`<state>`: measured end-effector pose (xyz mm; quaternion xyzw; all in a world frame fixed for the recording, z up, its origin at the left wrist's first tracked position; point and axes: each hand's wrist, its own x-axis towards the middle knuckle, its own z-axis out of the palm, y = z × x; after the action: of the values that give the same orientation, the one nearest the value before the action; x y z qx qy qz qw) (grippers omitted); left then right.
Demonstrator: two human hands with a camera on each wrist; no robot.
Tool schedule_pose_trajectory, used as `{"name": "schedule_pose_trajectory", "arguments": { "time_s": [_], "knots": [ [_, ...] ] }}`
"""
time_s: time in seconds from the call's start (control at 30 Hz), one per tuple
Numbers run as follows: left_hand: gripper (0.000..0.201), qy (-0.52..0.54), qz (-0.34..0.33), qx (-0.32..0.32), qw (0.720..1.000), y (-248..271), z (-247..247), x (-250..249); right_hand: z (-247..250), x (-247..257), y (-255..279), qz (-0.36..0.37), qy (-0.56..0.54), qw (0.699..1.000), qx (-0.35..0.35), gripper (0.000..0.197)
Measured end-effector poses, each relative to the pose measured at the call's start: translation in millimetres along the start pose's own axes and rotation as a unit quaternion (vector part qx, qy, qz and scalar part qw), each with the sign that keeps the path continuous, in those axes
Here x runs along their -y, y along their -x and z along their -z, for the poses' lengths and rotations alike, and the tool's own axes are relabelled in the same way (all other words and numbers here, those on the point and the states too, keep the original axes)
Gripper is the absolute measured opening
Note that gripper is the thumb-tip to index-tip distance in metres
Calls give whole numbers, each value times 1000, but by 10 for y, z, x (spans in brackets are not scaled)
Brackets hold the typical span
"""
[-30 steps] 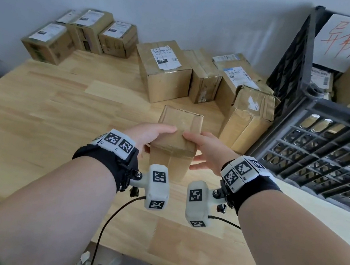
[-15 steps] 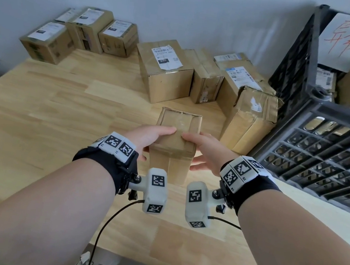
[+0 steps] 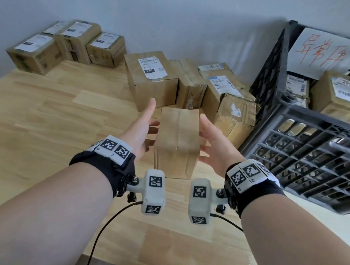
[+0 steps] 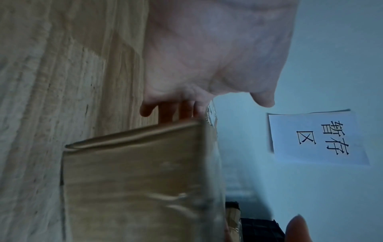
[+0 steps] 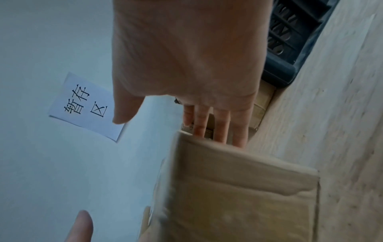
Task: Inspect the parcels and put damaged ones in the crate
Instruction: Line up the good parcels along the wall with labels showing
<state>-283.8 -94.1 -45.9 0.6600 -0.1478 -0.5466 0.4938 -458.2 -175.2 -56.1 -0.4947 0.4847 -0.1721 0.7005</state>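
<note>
Head view. Item: plain cardboard parcel [image 3: 177, 139], standing on the wooden table [image 3: 34, 125] near its middle, just in front of the back row of boxes. Long axis of the top face runs away from the person toward the wall; a taped seam follows that axis down the centre of the top. No label shows on the faces in view.

Left hand [image 3: 139, 130]: spread, thumb raised and pointing forward, fingers straight alongside the parcel's left face; whether the fingertips touch the cardboard cannot be told.

Right hand [image 3: 215, 144]: spread likewise, thumb forward, fingers straight beside the parcel's right face. In the right wrist view the fingers [image 5: 221, 127] are extended past the parcel's far edge; contact is not clear.

Black crate [image 3: 316, 153]: plastic lattice, at the right edge of the table, well right of the parcel. It holds labelled boxes [image 3: 345, 98]; a white sheet with red handwriting [image 3: 324, 54] hangs on its back wall.

Crushed box [image 3: 235, 118]: leaning between the parcel and the crate.

Labelled box [image 3: 152, 77]: behind the parcel, beside further boxes by the wall.

Group of small boxes [image 3: 69, 46]: far left corner of the table.

Wall notice [image 4: 317, 139]: white paper with black characters, seen in both wrist views.
</note>
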Motion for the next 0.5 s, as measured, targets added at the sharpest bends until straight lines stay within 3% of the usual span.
{"name": "schedule_pose_trajectory", "arguments": {
  "time_s": [0.13,0.2,0.3,0.37,0.43,0.5],
  "knots": [
    [123,-3,6,1,1000,19,8,17,22,27,45,2,-14,1000,-26,87],
    [129,-1,9,4,1000,12,5,24,25,24,58,2,-15,999,-31,87],
    [119,-30,1,11,999,142,-53,2,7,-3,59,-7,22,999,-28,85],
    [100,-60,4,18,998,168,-77,28,-5,-41,46,-18,46,998,-25,84],
    [81,-85,12,15,996,169,-79,75,-17,-78,47,-28,55,998,-14,70],
    [82,-102,20,23,994,191,-77,103,-22,-110,47,-39,51,998,-7,56]
  ]
}}
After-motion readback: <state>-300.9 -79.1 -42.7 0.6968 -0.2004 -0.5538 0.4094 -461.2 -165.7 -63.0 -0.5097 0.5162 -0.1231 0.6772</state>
